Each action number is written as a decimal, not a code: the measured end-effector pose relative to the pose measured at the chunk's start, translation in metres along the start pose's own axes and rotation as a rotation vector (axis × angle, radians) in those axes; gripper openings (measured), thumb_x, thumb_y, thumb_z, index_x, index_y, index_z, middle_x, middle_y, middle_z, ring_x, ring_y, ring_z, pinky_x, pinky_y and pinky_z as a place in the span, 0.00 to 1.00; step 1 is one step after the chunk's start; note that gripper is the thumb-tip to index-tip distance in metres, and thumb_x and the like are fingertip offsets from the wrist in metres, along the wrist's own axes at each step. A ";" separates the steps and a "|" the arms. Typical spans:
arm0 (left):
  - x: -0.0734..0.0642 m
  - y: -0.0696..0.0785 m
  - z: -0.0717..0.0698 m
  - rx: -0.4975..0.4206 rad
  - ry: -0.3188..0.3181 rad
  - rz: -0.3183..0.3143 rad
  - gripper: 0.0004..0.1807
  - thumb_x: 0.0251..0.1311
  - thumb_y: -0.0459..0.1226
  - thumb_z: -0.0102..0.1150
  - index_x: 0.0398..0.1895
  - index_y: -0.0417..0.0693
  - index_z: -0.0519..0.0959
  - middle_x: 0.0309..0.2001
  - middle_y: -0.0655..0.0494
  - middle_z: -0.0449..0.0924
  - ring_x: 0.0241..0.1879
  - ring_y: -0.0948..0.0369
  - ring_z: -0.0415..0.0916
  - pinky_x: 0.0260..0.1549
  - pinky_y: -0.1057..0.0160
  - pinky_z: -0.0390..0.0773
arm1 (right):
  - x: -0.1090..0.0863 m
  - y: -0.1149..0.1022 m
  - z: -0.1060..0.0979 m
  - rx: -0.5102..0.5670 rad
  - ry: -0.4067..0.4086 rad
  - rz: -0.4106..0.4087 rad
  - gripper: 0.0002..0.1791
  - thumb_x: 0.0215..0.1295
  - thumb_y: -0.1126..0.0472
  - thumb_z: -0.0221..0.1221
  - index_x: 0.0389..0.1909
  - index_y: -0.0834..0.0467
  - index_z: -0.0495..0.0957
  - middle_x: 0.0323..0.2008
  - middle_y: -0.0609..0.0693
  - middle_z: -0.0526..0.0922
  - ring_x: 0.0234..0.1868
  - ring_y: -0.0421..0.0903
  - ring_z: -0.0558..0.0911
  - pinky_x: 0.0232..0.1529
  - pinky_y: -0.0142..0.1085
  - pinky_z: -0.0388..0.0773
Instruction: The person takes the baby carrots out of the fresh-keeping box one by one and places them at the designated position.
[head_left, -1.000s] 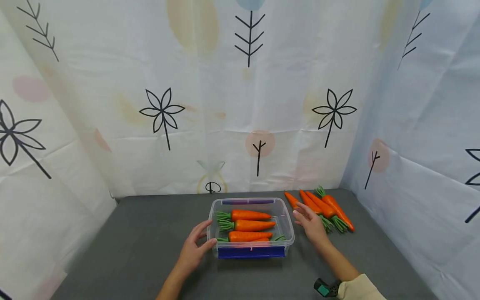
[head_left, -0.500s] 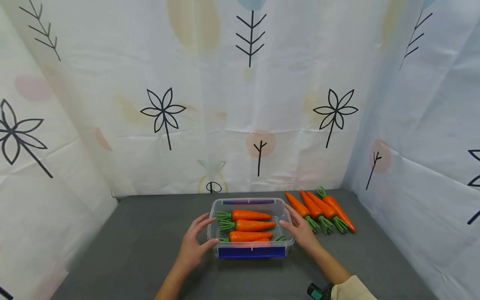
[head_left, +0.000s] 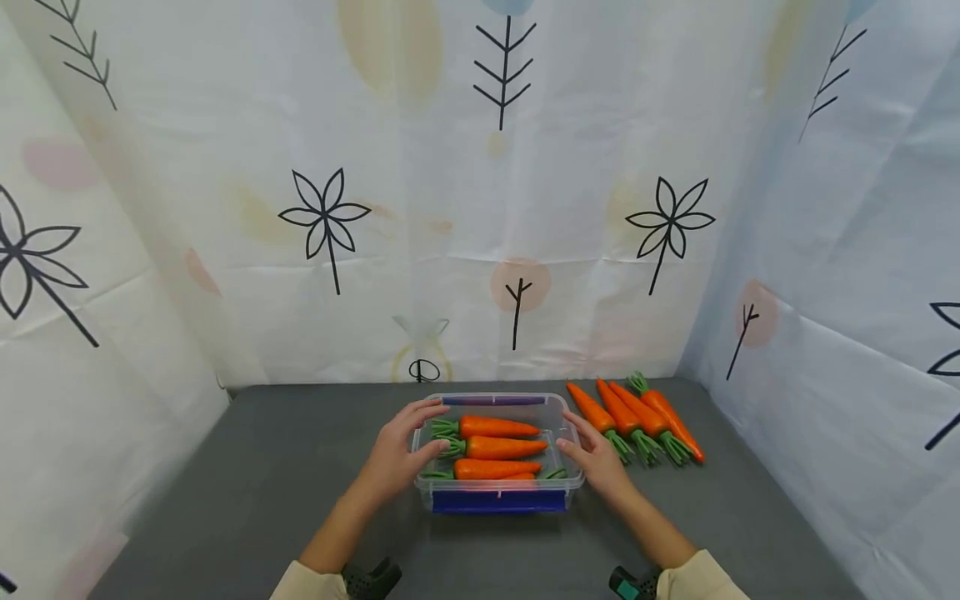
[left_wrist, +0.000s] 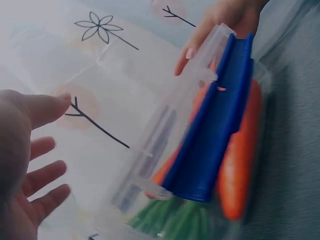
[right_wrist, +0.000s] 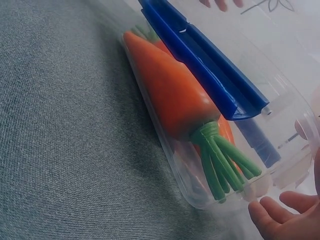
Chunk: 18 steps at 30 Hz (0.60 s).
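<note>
Several orange carrots [head_left: 498,448] with green stalks lie inside a clear plastic box [head_left: 495,486], stacked in layers. Along the box's front hangs an unfastened blue clasp [head_left: 498,501]. Over the left rim, my left hand [head_left: 401,446] spreads its fingers and thumb; the left wrist view shows this hand [left_wrist: 25,150] holding nothing. At the opposite end, my right hand [head_left: 603,471] has its fingertips and thumb at the right rim. Its relaxed fingers [right_wrist: 270,212] are right by the box corner in the right wrist view, near the stalks of a carrot [right_wrist: 172,95].
Outside the box, several more carrots [head_left: 641,408] lie side by side at the back right of the grey tabletop [head_left: 300,467]. Patterned white curtains [head_left: 450,208] enclose the back and both sides. Black devices [head_left: 372,579] sit at the wrists.
My right hand has moved left from beside the loose carrots to the box's right rim. My left hand has shifted up and rightward over the left rim. The box has stayed put.
</note>
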<state>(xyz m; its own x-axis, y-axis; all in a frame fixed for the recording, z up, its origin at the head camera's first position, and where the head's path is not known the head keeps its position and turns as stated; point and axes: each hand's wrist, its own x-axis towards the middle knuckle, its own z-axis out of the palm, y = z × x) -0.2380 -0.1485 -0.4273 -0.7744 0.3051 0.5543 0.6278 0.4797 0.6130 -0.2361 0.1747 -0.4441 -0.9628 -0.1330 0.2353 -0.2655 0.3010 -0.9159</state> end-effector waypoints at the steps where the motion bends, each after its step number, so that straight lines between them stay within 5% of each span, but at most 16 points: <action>1: 0.005 0.001 -0.001 0.005 -0.028 0.001 0.24 0.59 0.37 0.67 0.59 0.50 0.77 0.62 0.52 0.73 0.62 0.52 0.70 0.54 0.46 0.72 | 0.000 -0.002 -0.001 -0.012 -0.003 -0.014 0.28 0.69 0.67 0.57 0.67 0.70 0.63 0.66 0.70 0.64 0.64 0.71 0.64 0.61 0.61 0.62; 9: 0.046 0.001 -0.008 -0.021 -0.345 -0.093 0.23 0.65 0.45 0.61 0.62 0.54 0.75 0.60 0.55 0.74 0.56 0.52 0.73 0.54 0.46 0.72 | 0.005 0.014 -0.003 0.008 -0.027 -0.028 0.29 0.69 0.66 0.56 0.69 0.69 0.61 0.67 0.71 0.61 0.64 0.71 0.64 0.59 0.61 0.64; 12: 0.059 0.000 -0.006 -0.039 -0.457 -0.148 0.23 0.66 0.45 0.59 0.63 0.55 0.74 0.61 0.54 0.74 0.56 0.51 0.73 0.54 0.47 0.73 | 0.010 0.031 -0.003 0.015 -0.039 -0.015 0.30 0.70 0.65 0.56 0.70 0.67 0.60 0.69 0.69 0.59 0.66 0.70 0.63 0.59 0.59 0.66; 18: 0.079 -0.002 0.004 -0.056 -0.670 -0.226 0.26 0.67 0.46 0.58 0.66 0.49 0.71 0.62 0.46 0.72 0.59 0.48 0.71 0.55 0.48 0.72 | 0.010 0.029 -0.003 0.009 -0.063 -0.038 0.30 0.70 0.65 0.56 0.70 0.68 0.59 0.69 0.70 0.59 0.67 0.70 0.60 0.61 0.60 0.63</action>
<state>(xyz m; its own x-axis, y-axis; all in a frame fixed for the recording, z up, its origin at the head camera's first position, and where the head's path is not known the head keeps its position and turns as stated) -0.3011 -0.1220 -0.3868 -0.7568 0.6521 -0.0447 0.4351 0.5537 0.7100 -0.2534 0.1856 -0.4676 -0.9470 -0.2030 0.2490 -0.3006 0.2860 -0.9099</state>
